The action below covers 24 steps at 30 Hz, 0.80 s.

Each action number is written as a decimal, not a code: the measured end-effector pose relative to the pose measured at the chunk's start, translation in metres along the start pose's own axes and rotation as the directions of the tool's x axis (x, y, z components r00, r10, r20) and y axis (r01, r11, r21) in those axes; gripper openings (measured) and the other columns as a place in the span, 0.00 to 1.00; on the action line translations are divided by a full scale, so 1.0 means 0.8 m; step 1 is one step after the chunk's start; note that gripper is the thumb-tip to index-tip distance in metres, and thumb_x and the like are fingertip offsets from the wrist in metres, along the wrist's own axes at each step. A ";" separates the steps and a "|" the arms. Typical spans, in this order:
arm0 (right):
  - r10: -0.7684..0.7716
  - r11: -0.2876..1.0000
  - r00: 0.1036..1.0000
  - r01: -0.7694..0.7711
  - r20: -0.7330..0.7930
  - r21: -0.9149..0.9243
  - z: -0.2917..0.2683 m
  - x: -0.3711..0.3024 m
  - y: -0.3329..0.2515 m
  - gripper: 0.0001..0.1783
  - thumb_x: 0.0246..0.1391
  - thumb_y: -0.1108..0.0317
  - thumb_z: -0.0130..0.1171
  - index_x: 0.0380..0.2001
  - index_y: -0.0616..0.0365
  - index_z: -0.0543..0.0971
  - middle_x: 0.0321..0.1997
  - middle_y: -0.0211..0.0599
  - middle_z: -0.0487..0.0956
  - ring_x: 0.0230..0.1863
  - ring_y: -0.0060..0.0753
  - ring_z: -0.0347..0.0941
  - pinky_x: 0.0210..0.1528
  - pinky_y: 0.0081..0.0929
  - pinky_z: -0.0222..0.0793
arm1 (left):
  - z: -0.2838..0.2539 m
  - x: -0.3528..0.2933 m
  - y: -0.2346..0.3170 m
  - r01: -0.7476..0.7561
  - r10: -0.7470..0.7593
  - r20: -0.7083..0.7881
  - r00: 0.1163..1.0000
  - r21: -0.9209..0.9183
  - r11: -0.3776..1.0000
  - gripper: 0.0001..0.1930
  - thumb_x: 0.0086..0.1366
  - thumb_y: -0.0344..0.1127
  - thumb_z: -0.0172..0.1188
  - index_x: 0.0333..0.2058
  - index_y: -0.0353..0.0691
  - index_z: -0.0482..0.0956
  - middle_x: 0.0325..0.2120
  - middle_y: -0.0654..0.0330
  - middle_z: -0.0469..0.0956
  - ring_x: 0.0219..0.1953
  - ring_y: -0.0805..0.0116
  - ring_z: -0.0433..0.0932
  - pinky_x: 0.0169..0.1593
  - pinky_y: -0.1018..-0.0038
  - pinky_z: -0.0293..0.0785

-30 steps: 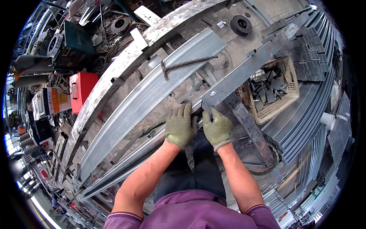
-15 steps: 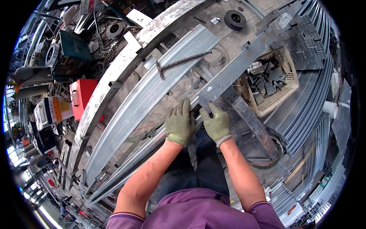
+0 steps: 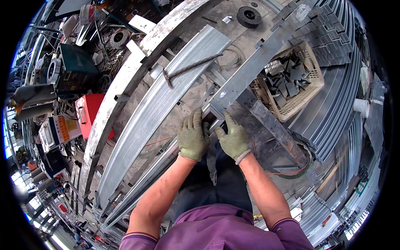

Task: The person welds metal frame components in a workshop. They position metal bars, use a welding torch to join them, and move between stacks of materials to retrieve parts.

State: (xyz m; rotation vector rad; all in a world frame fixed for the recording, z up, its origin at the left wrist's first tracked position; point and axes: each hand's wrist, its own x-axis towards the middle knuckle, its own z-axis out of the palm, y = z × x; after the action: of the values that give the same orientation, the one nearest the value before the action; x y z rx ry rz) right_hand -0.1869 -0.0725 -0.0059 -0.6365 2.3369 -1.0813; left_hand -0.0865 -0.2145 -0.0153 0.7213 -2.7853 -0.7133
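Both hands wear olive-green knit gloves. My left hand (image 3: 193, 135) lies over a long, narrow steel channel (image 3: 156, 164), fingers straight and together along it, thumb on its near side. The channel runs from the lower left up between my hands. At its upper end, a short bent steel section (image 3: 211, 112) meets the end of a wide flat steel beam (image 3: 246, 77). My right hand (image 3: 234, 139) is at this joint, its fingertips against the metal and its thumb pointing at the channel. The glove hides part of the right hand's contact.
A T-shaped rod (image 3: 193, 67) lies across a wide galvanized profile (image 3: 137, 121) to the left. At right stands a cream plastic crate (image 3: 303, 106) of metal offcuts beside stacked profiles (image 3: 335, 112). A red box (image 3: 88, 114) and a black wheel-like spool (image 3: 249, 17) sit farther off.
My right fingers have straightened and shifted slightly off the bent steel section, showing more of it between my hands. My left hand stays on the channel. The whole view has shifted a little.
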 end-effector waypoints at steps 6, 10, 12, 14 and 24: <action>0.064 0.998 0.997 -0.065 0.034 0.005 0.001 0.000 -0.007 0.39 0.58 0.63 0.69 0.69 0.69 0.70 0.64 0.65 0.78 0.62 0.64 0.77 0.66 0.48 0.72 | 0.001 0.003 0.003 -0.010 0.009 0.015 1.000 0.105 0.994 0.29 0.70 0.38 0.61 0.66 0.34 0.70 0.58 0.45 0.78 0.57 0.43 0.78 0.66 0.49 0.70; 0.044 0.999 0.999 -0.044 0.002 -0.007 0.006 -0.002 -0.004 0.39 0.58 0.63 0.70 0.69 0.69 0.71 0.64 0.64 0.79 0.63 0.63 0.78 0.67 0.46 0.72 | -0.001 0.002 0.006 -0.021 0.019 0.019 1.000 0.100 0.995 0.28 0.70 0.38 0.60 0.66 0.33 0.70 0.58 0.44 0.78 0.57 0.44 0.78 0.67 0.48 0.68; 0.032 0.999 0.999 -0.031 -0.022 0.013 0.008 0.002 0.000 0.38 0.57 0.64 0.71 0.68 0.69 0.72 0.64 0.64 0.79 0.64 0.62 0.78 0.68 0.45 0.71 | -0.001 0.005 0.007 -0.029 0.029 0.006 1.000 0.120 0.992 0.28 0.71 0.38 0.60 0.66 0.33 0.70 0.58 0.44 0.78 0.58 0.44 0.78 0.67 0.48 0.68; 0.038 0.997 0.999 -0.036 -0.034 0.068 0.012 -0.001 0.005 0.37 0.56 0.64 0.72 0.66 0.69 0.74 0.64 0.63 0.79 0.64 0.61 0.77 0.68 0.44 0.71 | 0.000 0.007 0.007 -0.039 0.040 -0.005 0.999 0.094 0.995 0.29 0.70 0.37 0.61 0.66 0.33 0.69 0.59 0.43 0.77 0.58 0.41 0.76 0.66 0.46 0.67; 0.018 0.940 1.000 -0.009 -0.023 0.342 0.012 -0.004 0.031 0.34 0.56 0.74 0.69 0.66 0.67 0.75 0.62 0.60 0.81 0.62 0.53 0.80 0.64 0.40 0.76 | -0.018 0.005 0.022 -0.241 0.242 -0.020 0.970 0.039 0.970 0.21 0.67 0.37 0.68 0.57 0.41 0.78 0.63 0.40 0.71 0.61 0.38 0.71 0.65 0.47 0.65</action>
State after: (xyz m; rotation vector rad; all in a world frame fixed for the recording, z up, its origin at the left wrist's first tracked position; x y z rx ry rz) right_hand -0.1837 -0.0611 -0.0303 -0.4745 2.0964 -1.4523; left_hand -0.0929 -0.2085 0.0064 0.3827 -2.8029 -0.6044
